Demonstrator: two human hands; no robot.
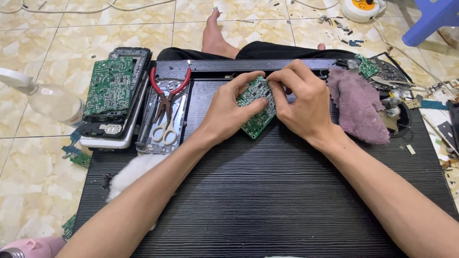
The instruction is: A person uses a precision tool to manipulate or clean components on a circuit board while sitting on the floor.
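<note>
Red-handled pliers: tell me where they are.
In the head view, the red-handled pliers lie left of the left hand, on a grey panel above white-handled scissors.

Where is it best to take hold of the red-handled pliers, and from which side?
Grip the red handles from above, at the far end. The pliers lie flat, jaws pointing toward the person under the white scissors, so the handles are the free part.
</note>
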